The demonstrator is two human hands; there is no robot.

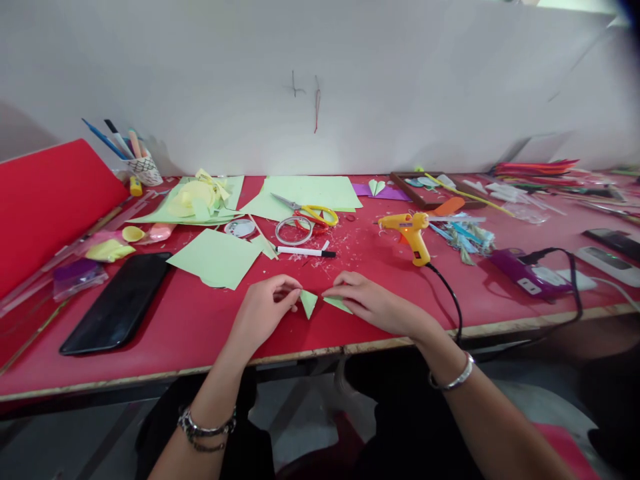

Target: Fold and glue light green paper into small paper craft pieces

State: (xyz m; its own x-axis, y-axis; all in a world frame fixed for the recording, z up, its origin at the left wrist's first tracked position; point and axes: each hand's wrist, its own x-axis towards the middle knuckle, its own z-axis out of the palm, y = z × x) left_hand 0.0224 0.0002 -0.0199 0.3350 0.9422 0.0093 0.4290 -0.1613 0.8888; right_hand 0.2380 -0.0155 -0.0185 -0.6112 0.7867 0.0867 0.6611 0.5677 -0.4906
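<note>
Near the table's front edge, my left hand (270, 303) pinches a small folded green paper triangle (309, 303) between thumb and fingers. Just to its right, my right hand (370, 301) is over a second small green paper piece (338, 304), its fingertips pressed together on the paper. A gap of red tabletop separates the two pieces. Behind my hands lie a white marker (306, 251), a roll of tape (294, 231) and yellow-handled scissors (320, 213). A larger green sheet (220, 257) lies to the left of them.
A yellow glue gun (411, 233) stands at right, its cord running over the front edge (395, 343). A black phone (120, 303) lies at left. Farther back are green sheets (320, 190), a pen cup (145, 170) and a brown tray (425, 193). A purple socket block (525, 273) sits far right.
</note>
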